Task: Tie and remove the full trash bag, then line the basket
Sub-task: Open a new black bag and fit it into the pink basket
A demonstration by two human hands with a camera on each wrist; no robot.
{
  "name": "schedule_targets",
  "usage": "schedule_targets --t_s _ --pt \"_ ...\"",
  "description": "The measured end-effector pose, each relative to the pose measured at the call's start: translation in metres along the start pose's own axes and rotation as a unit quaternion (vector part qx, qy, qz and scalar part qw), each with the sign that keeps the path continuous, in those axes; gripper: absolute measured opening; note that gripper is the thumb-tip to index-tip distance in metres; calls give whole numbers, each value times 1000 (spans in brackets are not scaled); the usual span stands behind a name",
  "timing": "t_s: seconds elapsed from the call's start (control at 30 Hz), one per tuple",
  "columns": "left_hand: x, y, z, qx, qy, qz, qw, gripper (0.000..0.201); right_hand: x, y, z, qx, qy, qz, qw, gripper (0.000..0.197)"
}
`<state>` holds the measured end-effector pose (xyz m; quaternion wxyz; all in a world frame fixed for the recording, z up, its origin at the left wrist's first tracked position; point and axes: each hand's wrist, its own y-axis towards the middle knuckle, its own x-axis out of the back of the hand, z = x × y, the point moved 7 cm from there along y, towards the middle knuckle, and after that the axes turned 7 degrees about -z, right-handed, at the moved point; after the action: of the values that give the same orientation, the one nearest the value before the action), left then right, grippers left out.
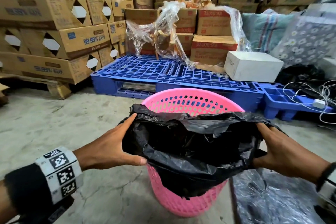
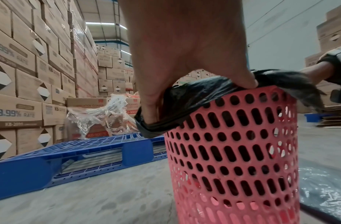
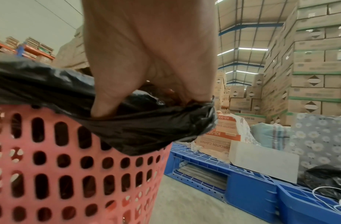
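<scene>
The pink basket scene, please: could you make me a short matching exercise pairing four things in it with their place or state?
Things:
1. black bag
2. pink basket
3. white block
4. clear plastic wrap

Places or states:
A. rests on the blue pallet, at its right end
B. stands on the concrete floor
C. draped over the cartons on the pallet
D. mouth held stretched between the left hand and right hand

Pairs: 1-D, 2-B, 3-A, 4-C
</scene>
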<state>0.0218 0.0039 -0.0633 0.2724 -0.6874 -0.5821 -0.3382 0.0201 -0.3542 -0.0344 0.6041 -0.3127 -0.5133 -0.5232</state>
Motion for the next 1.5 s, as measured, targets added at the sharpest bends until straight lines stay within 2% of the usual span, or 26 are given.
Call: schedule_targets --t_s 0.17,0.23,0.33,0.4,0.47,0.53,0.6,0.7,0.77,0.83,0.87,0.97,1.13,1.3,1.5 --pt "-5 8 4 -11 -81 1 997 126 -11 12 -7 37 54 28 997 67" --pt "-1 10 4 -10 -109 -5 994 110 -11 15 -10 40 92 41 994 69" --pt "25 15 7 -3 -160 -80 984 71 -4 18 -15 39 150 58 986 71" --pt "43 16 11 -4 -160 -140 977 48 -2 13 -15 43 127 99 986 77" --pt "52 16 14 -2 -158 -189 969 37 -2 10 -16 45 64 107 991 82" --pt "50 18 11 1 -149 -202 968 29 6 12 -13 54 31 68 996 72" --pt "42 22 8 15 -147 -192 970 28 14 16 -7 58 28 42 997 59" --pt "35 31 4 37 -160 -190 968 31 20 21 -3 45 135 59 988 63" --pt "31 39 2 57 -163 -176 969 51 20 27 -9 19 219 72 973 65" --pt "24 46 0 78 -168 -149 971 77 17 33 -10 2 266 87 960 54" --pt "21 47 -2 79 -171 -136 973 81 14 37 -13 -7 269 87 959 51" --pt "14 50 -6 65 -172 -100 978 68 7 46 -19 -30 288 78 954 48" --pt "12 50 4 66 -181 -83 978 86 5 68 -17 -48 254 48 965 43" --pt "7 58 5 48 -187 -71 979 71 4 96 -22 -61 187 40 980 31" --pt "18 73 10 47 -203 -42 977 68 5 112 -45 -142 154 24 978 22"
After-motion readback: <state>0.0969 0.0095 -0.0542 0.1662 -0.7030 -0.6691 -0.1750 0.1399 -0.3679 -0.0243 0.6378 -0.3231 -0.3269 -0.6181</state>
